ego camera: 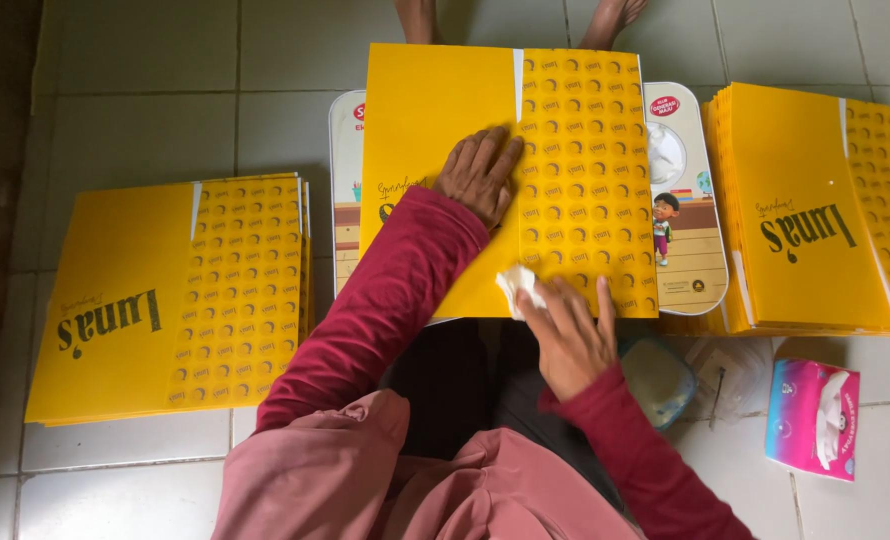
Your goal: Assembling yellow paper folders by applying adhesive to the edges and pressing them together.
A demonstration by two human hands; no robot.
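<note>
White floor tiles [145, 110] surround me; my left hand [480, 175] presses flat, fingers spread, on the yellow folder [435, 120] over a small desk [690, 240], while my right hand [570, 335] pinches a white tissue [518, 285] at its lower edge.

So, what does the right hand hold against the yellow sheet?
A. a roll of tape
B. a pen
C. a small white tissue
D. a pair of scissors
C: the right hand presses a small crumpled white tissue on the lower edge of the yellow sheet, while the left hand lies flat on the sheet.
</note>
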